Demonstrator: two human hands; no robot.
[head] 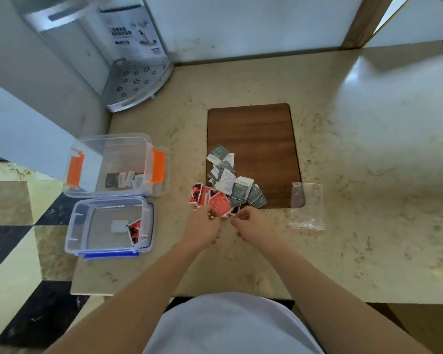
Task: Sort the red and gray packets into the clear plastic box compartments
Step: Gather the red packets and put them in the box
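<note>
- Beige speckled stone makes up the countertop (356, 154), with a dark wooden board (253, 139) lying at the centre of the frame.
- The heap of gray packets (230, 177) lies on the lower left corner of the board, and the red packets (210, 198) spill off its edge onto the stone, just left of centre.
- My left hand (202, 226) and my right hand (251, 223) meet at the near edge of the heap; their fingers curl onto the red packets, but I cannot tell whether either one really pinches a packet, since the fingertips are hidden among the wrappers.
- At the left of the frame stands the clear box with orange clips (118, 164), holding a few gray packets; the print on them is too small to read.
- Just below it sits the clear box with blue clips (110, 226), with one red packet against its right wall.
- A clear zip bag (307, 205) lies right of the board, overlapping its lower right corner.
- In the upper left a white machine (128, 52) is cut off by the top edge, and the label on it is blurred.
</note>
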